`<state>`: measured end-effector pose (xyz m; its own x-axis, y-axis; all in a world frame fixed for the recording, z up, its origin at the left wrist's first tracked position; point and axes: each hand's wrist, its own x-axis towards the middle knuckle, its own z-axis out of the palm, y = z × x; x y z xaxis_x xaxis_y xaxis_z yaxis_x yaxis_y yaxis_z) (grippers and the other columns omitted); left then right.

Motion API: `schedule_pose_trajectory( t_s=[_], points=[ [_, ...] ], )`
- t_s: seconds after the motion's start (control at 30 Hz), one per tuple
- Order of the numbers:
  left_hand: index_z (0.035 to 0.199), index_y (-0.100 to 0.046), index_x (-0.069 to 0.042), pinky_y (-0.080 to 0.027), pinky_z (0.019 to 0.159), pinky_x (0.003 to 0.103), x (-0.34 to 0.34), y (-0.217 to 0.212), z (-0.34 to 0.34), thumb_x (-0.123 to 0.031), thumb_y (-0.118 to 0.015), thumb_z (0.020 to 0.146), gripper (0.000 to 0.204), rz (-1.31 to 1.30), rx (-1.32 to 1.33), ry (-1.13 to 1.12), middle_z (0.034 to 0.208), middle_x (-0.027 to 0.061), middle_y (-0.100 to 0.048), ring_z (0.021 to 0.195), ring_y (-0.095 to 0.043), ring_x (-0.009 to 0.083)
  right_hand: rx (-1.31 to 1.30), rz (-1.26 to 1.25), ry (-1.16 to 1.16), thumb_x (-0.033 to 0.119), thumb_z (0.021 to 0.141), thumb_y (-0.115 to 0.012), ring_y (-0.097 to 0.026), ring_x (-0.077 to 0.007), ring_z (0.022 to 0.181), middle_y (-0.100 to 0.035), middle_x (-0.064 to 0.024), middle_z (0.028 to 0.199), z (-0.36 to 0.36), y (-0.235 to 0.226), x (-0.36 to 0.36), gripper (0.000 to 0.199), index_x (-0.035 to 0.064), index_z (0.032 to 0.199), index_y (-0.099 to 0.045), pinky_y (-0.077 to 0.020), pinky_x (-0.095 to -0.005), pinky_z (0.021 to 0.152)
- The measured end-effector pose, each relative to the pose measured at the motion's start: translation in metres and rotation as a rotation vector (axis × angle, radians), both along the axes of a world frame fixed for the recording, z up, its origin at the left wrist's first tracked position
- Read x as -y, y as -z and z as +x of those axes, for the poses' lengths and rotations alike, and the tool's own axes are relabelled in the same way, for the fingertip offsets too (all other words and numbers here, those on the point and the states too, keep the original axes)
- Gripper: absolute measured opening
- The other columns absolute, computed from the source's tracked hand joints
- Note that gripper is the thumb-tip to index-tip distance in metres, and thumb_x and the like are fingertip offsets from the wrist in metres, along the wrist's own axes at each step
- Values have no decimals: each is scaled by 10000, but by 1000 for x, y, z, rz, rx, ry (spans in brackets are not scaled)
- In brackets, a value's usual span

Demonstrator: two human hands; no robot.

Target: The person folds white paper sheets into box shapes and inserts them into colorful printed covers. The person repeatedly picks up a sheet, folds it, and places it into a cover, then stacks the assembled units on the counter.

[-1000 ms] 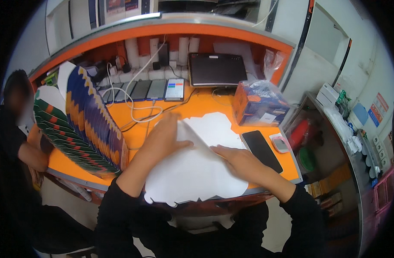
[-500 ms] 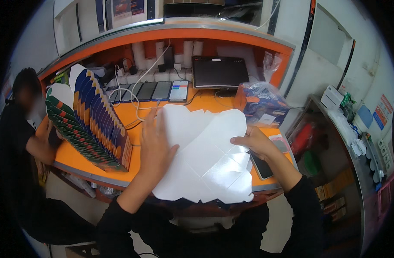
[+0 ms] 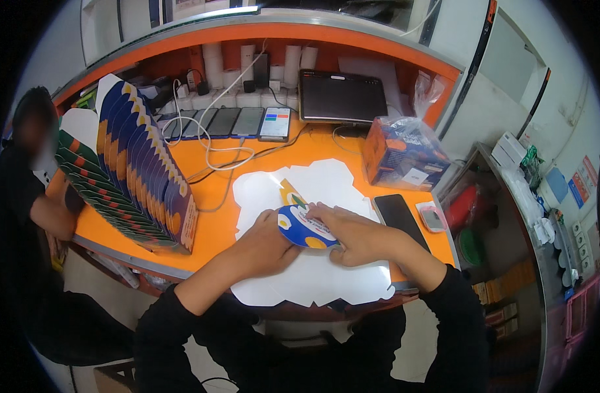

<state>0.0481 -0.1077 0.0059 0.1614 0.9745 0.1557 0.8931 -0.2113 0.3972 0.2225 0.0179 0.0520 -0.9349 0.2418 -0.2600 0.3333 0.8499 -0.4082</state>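
Now the two hands have come close together over the middle of the white sheet (image 3: pixel 333 285), where half a second ago they were spread to its left and right edges. The sheet, tilted up then with its creases showing, lies on the near part of the bench (image 3: pixel 218 239), and a blue printed flap (image 3: pixel 305 229) shows between the hands, with a yellow strip (image 3: pixel 289 192) just beyond it.

The right hand (image 3: pixel 356 237) pinches the flap's right side, fingers above and thumb below. The left hand (image 3: pixel 266 245) touches its left end; the flap hides the fingertips, so I cannot tell how tightly they close.

The dark phone (image 3: pixel 400 216) to the right, partly covered before, now shows much more of its face. The stack (image 3: pixel 137 171) of folded cartons stands at the left as before, and the wrapped box (image 3: pixel 405 156) keeps its place far right.
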Motion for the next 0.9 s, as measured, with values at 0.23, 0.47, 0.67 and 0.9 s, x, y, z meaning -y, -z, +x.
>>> schedule_pose_trajectory(
  t_s=[0.23,0.47,0.67,0.9],
  points=[
    [1296,-374,1,-339,996,449,-4,7,-3,-226,-723,733,700,288,255,-319,1246,230,-467,1229,-368,355,-243,188,78,143,865,-465,-525,-387,1101,-516,-245,1229,48,8,14,418,11,1261,-459,-398,-433,966],
    [996,-624,44,-479,698,305,9,-60,-21,-153,-655,821,266,252,605,-314,826,128,-633,783,-619,185,-641,-245,302,217,890,-569,-649,-189,809,-669,-98,902,68,-27,-21,436,76,1292,-476,-518,-300,713],
    [1240,-468,18,-460,868,322,20,-14,-13,-77,-597,832,438,670,685,-446,1094,213,-568,1020,-588,255,-820,-1072,613,235,812,-674,-590,-243,1022,-576,-167,1111,46,-1,-29,536,-24,1223,-449,-482,-315,892],
    [1248,-506,-54,-268,1069,403,12,9,-2,-234,-556,869,423,239,-129,-10,1321,126,-469,1269,-380,290,-73,-156,737,326,749,-699,-608,-302,964,-576,-212,1104,9,-16,-22,650,-51,1217,-452,-490,-315,811]
  ],
)
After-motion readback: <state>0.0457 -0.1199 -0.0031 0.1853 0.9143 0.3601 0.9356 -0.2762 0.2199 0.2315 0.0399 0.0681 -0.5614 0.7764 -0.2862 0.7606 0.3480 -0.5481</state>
